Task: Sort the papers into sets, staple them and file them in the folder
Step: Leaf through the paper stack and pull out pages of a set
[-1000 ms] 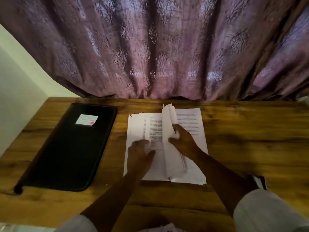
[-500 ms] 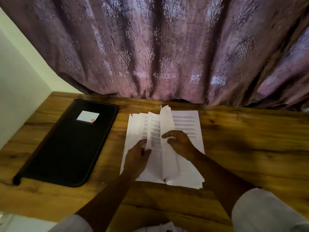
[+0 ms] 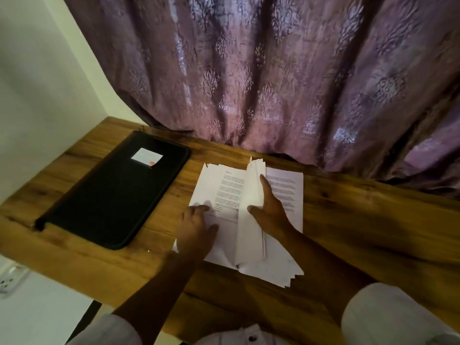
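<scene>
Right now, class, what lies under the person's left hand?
The left hand presses on a fanned stack of white printed paper sheets lying on the brown wooden table. The text beneath the palm, and the tabletop below those sheets, are covered.

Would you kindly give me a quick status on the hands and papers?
Left hand flat on papers. Right hand holds some sheets raised. Folder closed, to the left. Nothing between papers and folder.
</scene>
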